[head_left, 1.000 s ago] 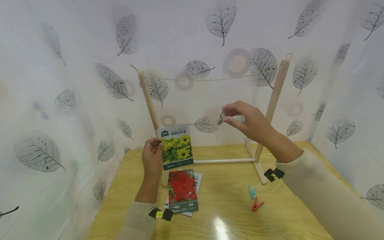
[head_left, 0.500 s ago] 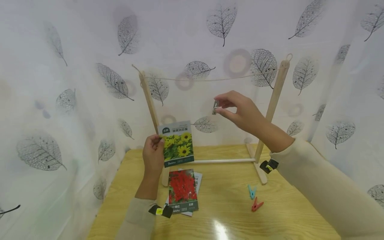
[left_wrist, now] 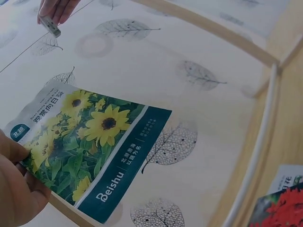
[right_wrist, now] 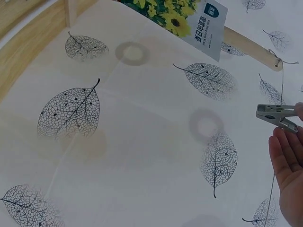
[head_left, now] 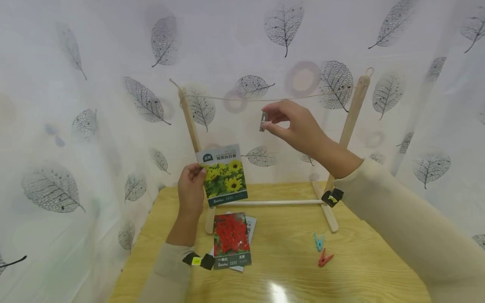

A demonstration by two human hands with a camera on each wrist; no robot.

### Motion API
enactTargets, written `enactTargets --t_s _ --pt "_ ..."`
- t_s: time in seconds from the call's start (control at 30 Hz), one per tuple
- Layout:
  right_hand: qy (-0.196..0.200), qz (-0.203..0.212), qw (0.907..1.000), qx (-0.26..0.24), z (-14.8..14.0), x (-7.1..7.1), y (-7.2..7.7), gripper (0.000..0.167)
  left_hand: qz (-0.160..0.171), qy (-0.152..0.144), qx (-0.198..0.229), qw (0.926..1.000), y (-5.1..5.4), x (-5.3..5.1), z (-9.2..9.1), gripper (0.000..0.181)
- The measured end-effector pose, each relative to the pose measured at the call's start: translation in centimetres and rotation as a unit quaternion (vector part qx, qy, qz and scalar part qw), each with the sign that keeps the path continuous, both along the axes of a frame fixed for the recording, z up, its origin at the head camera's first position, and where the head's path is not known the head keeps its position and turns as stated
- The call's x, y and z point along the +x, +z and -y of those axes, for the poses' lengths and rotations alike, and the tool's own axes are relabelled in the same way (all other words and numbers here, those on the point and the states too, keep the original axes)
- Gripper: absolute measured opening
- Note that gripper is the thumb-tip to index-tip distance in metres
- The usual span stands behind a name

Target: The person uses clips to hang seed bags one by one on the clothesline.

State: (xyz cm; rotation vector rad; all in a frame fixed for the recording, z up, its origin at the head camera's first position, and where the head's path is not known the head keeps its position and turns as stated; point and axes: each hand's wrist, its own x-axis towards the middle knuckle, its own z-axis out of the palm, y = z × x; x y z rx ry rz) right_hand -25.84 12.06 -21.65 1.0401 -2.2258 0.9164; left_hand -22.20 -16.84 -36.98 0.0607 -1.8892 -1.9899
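Between thumb and fingers, my left hand pinches the left edge of a sunflower seed packet, held up in front of the frame's left post. The packet's printed front with yellow flowers shows in the left wrist view too. My right hand pinches a grey clothespin just below the string stretched between two wooden posts. In the right wrist view the clothespin points away from the fingertips, and its jaws look closed with nothing between them. Packet and clothespin are apart.
A red-flower seed packet lies on other packets on the wooden table. To the right lie a blue clothespin and a red clothespin. The right post stands behind my right forearm; a white bar joins the posts low down.
My right hand has risen and moved left with the grey clothespin, closer to the string. The left hand has lifted the sunflower packet slightly and tilted it.
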Motion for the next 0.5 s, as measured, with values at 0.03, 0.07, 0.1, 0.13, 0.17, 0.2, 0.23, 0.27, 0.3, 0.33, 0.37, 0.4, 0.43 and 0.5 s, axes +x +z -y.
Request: enactTargets --t_s 0.03,0.07,0.1,0.13,0.17,0.2,0.23,0.27,0.3,0.33,0.37,0.4,0.43,0.5 --pt "0.001 0.001 1.0 -0.001 0.2 0.0 0.2 0.037 -0.002 0.0 -0.003 1.0 0.1 -0.1 0.0 0.025" --pt "0.0 0.001 1.0 -0.001 0.3 -0.1 0.4 0.037 -0.003 0.001 -0.005 1.0 0.2 -0.2 0.0 0.024" --pt "0.0 0.002 1.0 -0.001 0.5 -0.2 0.5 0.037 -0.005 0.003 -0.007 1.0 0.3 -0.3 0.1 0.024" --pt "-0.002 0.003 1.0 0.001 0.7 -0.2 0.7 0.036 -0.008 0.002 -0.008 0.9999 0.4 -0.4 0.1 0.024" --pt "-0.002 0.003 1.0 0.003 0.8 -0.2 0.8 0.036 -0.01 0.002 -0.01 0.9999 0.5 -0.5 0.1 0.024" --pt "0.0 0.002 1.0 0.004 1.0 -0.3 1.0 0.036 -0.011 0.003 -0.009 0.9999 0.6 -0.6 0.1 0.024" --pt "-0.001 -0.001 1.0 0.007 1.1 -0.3 1.1 0.036 -0.013 0.003 -0.011 0.9999 0.7 -0.7 0.1 0.024" --pt "-0.001 -0.003 1.0 0.009 1.3 -0.3 1.3 0.036 -0.014 0.003 -0.012 0.9998 0.9 -0.7 0.1 0.024" --pt "0.0 -0.006 0.9999 0.01 1.4 -0.4 1.5 0.036 -0.017 0.003 -0.01 0.9998 1.1 -0.8 0.1 0.024" --pt "0.002 -0.008 0.9999 0.011 1.5 -0.4 1.7 0.036 -0.018 0.003 -0.007 0.9998 1.2 -0.9 0.1 0.023" --pt "0.005 -0.009 0.9999 0.01 1.6 -0.5 1.9 0.036 -0.018 0.004 -0.005 0.9998 1.4 -0.9 0.0 0.023" --pt "0.007 -0.009 0.9999 0.009 1.7 -0.5 2.1 0.036 -0.02 0.001 0.0 0.9998 1.6 -1.0 0.0 0.023" --pt "0.007 -0.01 0.9999 0.008 1.9 -0.6 2.4 0.036 -0.019 0.0 0.0 0.9998 1.8 -1.0 0.0 0.023" --pt "0.008 -0.009 0.9999 0.005 2.1 -0.7 2.9 0.035 -0.012 -0.005 0.006 0.9999 2.0 -1.2 -0.1 0.022"
